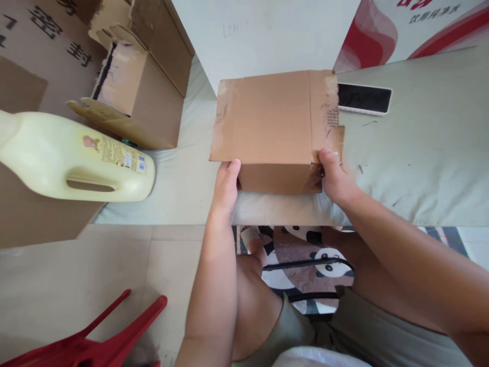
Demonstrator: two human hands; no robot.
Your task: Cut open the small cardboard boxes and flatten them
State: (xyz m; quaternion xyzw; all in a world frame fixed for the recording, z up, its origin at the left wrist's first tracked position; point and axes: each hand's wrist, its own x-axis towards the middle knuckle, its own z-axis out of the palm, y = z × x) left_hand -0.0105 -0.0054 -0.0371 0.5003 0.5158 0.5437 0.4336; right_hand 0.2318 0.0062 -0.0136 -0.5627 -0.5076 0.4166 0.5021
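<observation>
A small brown cardboard box [273, 125] with torn tape marks on its flaps sits near the front edge of a pale grey table [420, 168]. My left hand [226, 184] grips the box's near left corner, thumb on top of the flap. At the near right corner my right hand [336, 176] holds the box the same way, fingers curled under the flap. The top flaps lie closed and flat.
A black phone [363, 98] lies face up right of the box. A cream plastic jug [76, 158] lies on its side at the left. Open cardboard boxes [141, 86] stand behind it. A red plastic stool [103, 339] is on the floor, lower left.
</observation>
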